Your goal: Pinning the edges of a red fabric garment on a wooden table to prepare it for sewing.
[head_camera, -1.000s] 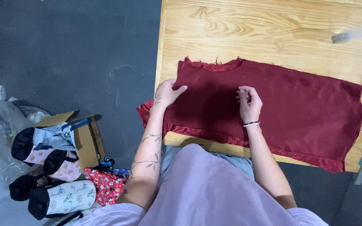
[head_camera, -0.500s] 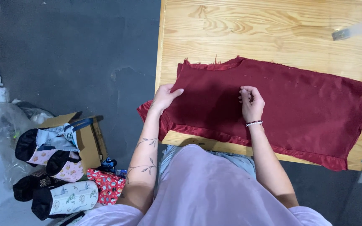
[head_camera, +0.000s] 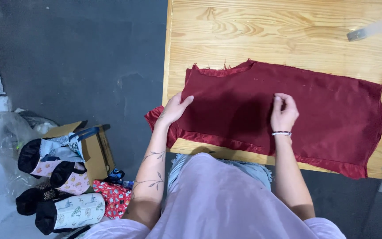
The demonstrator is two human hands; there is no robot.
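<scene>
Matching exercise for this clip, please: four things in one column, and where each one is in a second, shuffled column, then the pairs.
1. left hand
2. right hand
3. cardboard box
4. metal strip

A. far right of the wooden table
B. floor, left of the table
C. flat on the left end of the dark red fabric
D. fingertips pinched together on the fabric's middle

Pairs: 1-C, 2-D, 3-B, 4-A

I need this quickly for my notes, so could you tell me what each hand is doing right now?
Left hand: open, flat on the red cloth.
Right hand: fingertips pinched together on the cloth.
</scene>
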